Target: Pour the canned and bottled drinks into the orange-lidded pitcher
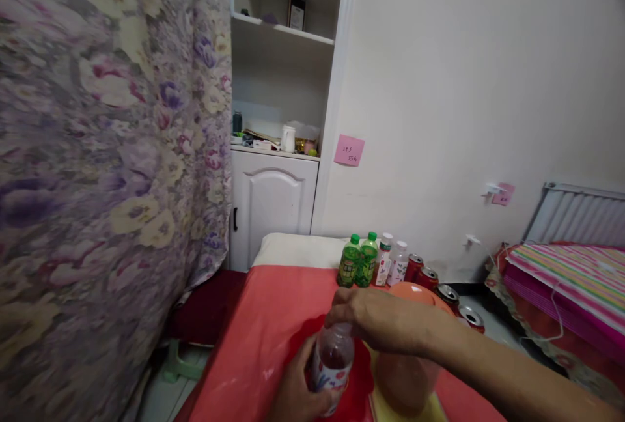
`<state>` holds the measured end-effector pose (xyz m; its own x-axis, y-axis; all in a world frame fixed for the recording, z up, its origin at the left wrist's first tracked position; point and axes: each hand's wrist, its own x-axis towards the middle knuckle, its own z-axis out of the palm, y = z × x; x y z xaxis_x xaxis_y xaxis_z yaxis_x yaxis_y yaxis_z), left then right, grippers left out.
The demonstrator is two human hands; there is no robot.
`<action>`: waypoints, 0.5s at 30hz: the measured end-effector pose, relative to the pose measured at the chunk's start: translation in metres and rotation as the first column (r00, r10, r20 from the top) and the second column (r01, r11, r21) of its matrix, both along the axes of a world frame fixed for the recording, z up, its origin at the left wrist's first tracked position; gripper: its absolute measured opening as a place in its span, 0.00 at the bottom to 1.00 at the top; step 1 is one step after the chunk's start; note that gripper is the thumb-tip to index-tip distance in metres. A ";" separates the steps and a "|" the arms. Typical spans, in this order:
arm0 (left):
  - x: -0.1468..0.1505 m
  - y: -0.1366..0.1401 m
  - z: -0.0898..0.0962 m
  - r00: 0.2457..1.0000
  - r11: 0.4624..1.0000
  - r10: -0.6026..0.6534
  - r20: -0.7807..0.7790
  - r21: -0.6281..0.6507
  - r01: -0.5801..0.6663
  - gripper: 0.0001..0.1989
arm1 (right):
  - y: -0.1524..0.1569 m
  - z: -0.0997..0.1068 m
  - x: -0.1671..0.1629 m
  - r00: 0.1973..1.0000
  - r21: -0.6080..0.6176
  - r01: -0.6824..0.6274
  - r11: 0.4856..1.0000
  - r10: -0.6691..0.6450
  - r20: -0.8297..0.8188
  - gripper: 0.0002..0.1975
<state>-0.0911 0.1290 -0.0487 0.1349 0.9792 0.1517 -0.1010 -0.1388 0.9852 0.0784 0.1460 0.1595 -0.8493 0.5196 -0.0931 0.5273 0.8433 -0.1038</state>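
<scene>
My left hand (299, 388) is wrapped round a clear plastic bottle (336, 351) with a white, red and blue label and dark contents low inside. The fingers of my right hand (354, 310) are closed over the top of the same bottle, hiding its mouth and any cap. Beneath the bottle lies a red scalloped dish (362, 376). Under my right forearm stands a see-through container (410, 376) with an orange top (415, 290), partly covered by the arm. It rests on something flat and yellow (434, 409).
Two green bottles (359, 266), two white-capped bottles (390, 262) and several red drink cans (428, 277) line the far right of the red-covered table (273, 298). A floral curtain (112, 148) hangs at left. A white cabinet (273, 197) stands behind; a striped bed (576, 266) is at right.
</scene>
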 end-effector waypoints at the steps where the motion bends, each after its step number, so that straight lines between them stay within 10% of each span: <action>1: 0.000 0.000 0.000 1.000 1.000 -0.005 -0.002 0.003 0.005 0.36 | 0.001 0.000 0.000 1.000 0.006 -0.007 1.000 0.007 0.008 0.14; 15: 0.003 -0.004 0.011 0.999 0.999 0.046 -0.004 -0.022 -0.046 0.36 | 0.011 -0.003 -0.007 0.986 0.144 0.079 0.986 -0.099 0.135 0.13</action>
<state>-0.0885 0.1255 -0.0372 0.0905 0.9874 0.1299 -0.0911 -0.1216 0.9884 0.0710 0.1572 0.1562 -0.7827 0.6085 -0.1313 0.6016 0.7936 0.0913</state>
